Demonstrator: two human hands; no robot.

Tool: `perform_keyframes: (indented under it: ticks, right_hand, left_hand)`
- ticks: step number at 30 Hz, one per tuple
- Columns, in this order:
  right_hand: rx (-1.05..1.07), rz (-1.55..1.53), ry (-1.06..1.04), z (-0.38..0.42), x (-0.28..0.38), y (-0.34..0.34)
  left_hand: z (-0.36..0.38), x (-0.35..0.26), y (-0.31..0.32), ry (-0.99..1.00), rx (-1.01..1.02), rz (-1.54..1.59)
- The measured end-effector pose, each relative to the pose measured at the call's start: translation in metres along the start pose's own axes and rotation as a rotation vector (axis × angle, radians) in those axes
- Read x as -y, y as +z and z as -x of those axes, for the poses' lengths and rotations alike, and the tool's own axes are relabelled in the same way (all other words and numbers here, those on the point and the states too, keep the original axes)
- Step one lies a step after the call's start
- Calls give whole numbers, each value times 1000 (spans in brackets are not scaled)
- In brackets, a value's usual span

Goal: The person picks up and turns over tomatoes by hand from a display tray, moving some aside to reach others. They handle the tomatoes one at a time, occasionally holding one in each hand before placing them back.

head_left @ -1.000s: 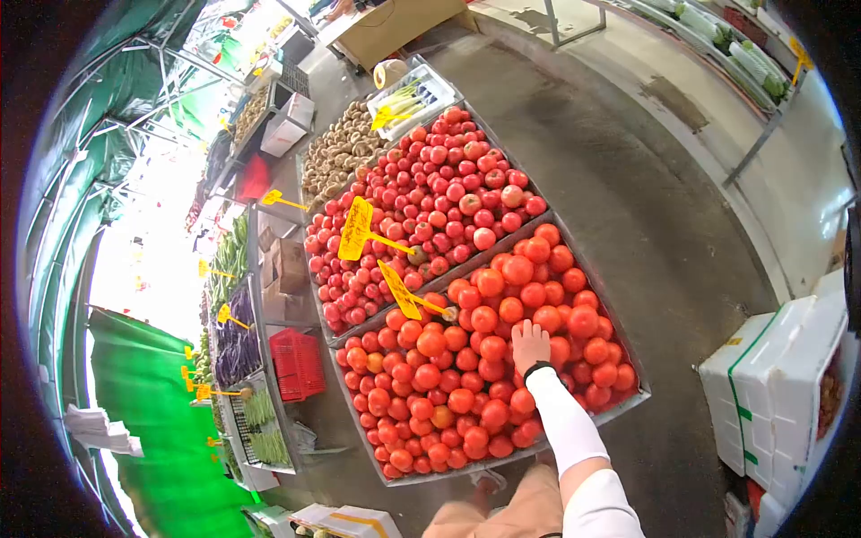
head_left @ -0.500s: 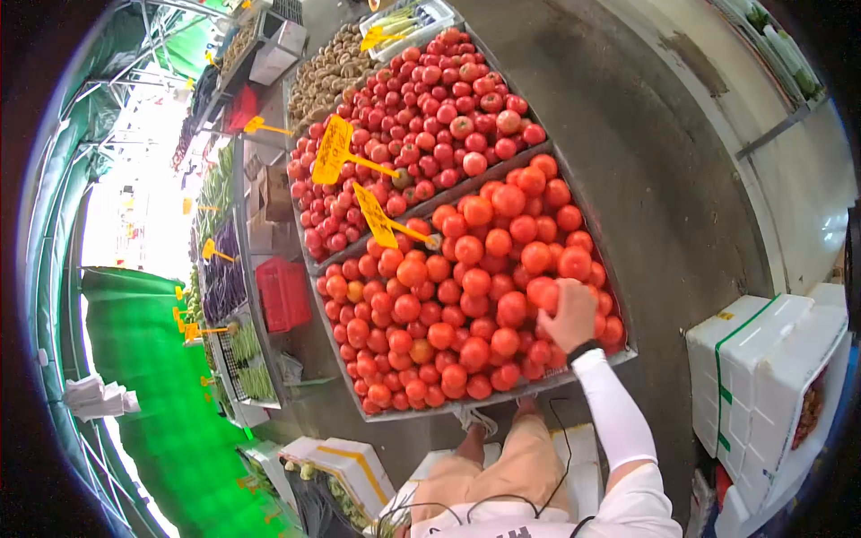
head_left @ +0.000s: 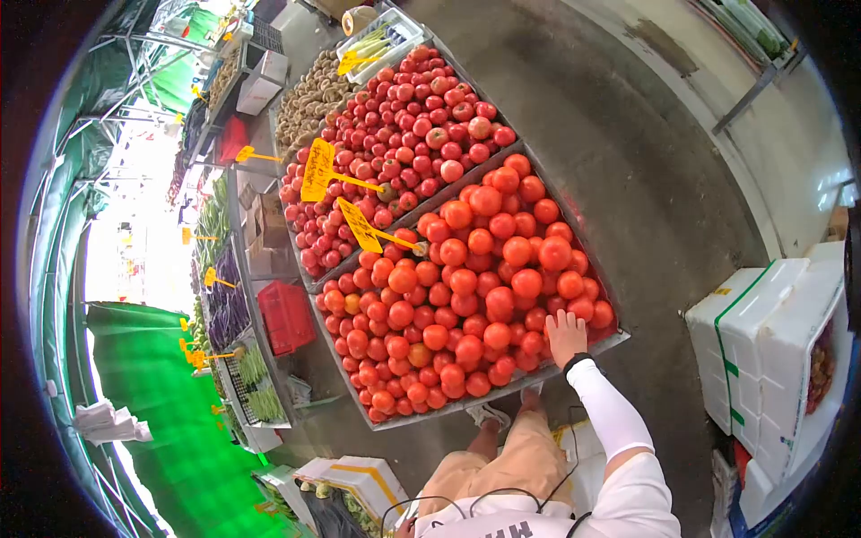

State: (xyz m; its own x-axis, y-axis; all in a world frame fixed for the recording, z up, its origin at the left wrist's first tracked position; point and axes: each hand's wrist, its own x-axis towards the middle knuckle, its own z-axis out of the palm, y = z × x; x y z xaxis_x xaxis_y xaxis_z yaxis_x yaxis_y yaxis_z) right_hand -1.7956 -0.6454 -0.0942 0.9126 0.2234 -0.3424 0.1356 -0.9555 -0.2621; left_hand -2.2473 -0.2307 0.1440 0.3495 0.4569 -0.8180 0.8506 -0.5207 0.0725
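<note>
My right hand point(head_left: 567, 337) lies at the lower right of a big heap of orange-red tomatoes point(head_left: 481, 242), palm down. Its fingers are stretched forward and touch tomatoes near the tray's front edge; nothing is seen gripped in them. A dark band circles the wrist below a white sleeve. Beyond a metal divider lies a second heap of smaller, pinkish-red tomatoes point(head_left: 421, 127). Two yellow tags, one upper point(head_left: 317, 170) and one lower point(head_left: 360, 225), stick up near the divider. My left hand does not show.
Brown knobbly produce point(head_left: 309, 97) and a white tray point(head_left: 415, 32) of green-white vegetables are at the far end. A red crate point(head_left: 286, 316) stands left, beside vegetable shelves. White foam boxes point(head_left: 758, 345) are stacked right; another point(head_left: 363, 480) is at lower left. My legs are below the stand.
My right hand has moved back from a tomato higher in the heap towards the front edge, and its fingers are straighter. The view has shifted slightly.
</note>
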Motion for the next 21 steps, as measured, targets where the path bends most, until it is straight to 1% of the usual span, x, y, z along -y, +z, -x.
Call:
perform_keyframes:
  ticks: [3, 4, 6, 8, 9, 10, 11, 12, 13, 14, 15, 16, 17, 18, 19, 20, 21]
  right_hand:
    - [-286, 49, -105, 13, -4, 1]
    - [-277, -67, -86, 17, -2, -2]
    - [-277, -167, -76, 30, -1, -17]
    - [-282, -274, -89, 47, -4, -17]
    - [-227, -306, -77, 56, -7, -19]
    - [-129, -265, -35, 64, -12, -15]
    - [-9, -327, 37, 77, -23, 2]
    - [13, -305, 106, 96, -27, -1]
    - [159, -348, 186, 110, -36, 2]
    - [181, -409, 200, 128, -38, -15]
    - [307, -546, 343, 144, -44, -15]
    - [143, -397, 288, 168, -57, 17]
    - [161, -367, 340, 189, -74, 47]
    - [241, -326, 392, 207, -74, 38]
    - [301, -345, 372, 227, -81, 36]
    - [402, -395, 418, 242, -76, 15]
    - [407, -374, 393, 257, -71, 7]
  left_hand:
    - [-4, 1, 3, 21, -6, 18]
    - [-4, 2, 3, 28, -12, 20]
    - [-8, 2, 5, 44, -19, 35]
    - [-9, 4, 7, 60, -33, 54]
    - [-10, 5, 10, 66, -39, 66]
    - [-11, 6, 12, 74, -47, 80]
    - [-13, 6, 15, 84, -53, 90]
    - [-14, 8, 17, 93, -59, 99]
    - [-17, 9, 19, 105, -59, 107]
    - [-21, 12, 21, 113, -50, 109]
    - [-27, 14, 23, 124, -39, 109]
    - [-32, 15, 23, 124, -2, 93]
    - [-44, 17, 18, 82, 109, 79]
    - [-48, 19, 23, 124, -11, 147]
    - [-52, 18, 28, 165, -130, 215]
    - [-61, 20, 28, 215, -136, 222]
    - [-73, 21, 30, 249, -177, 223]
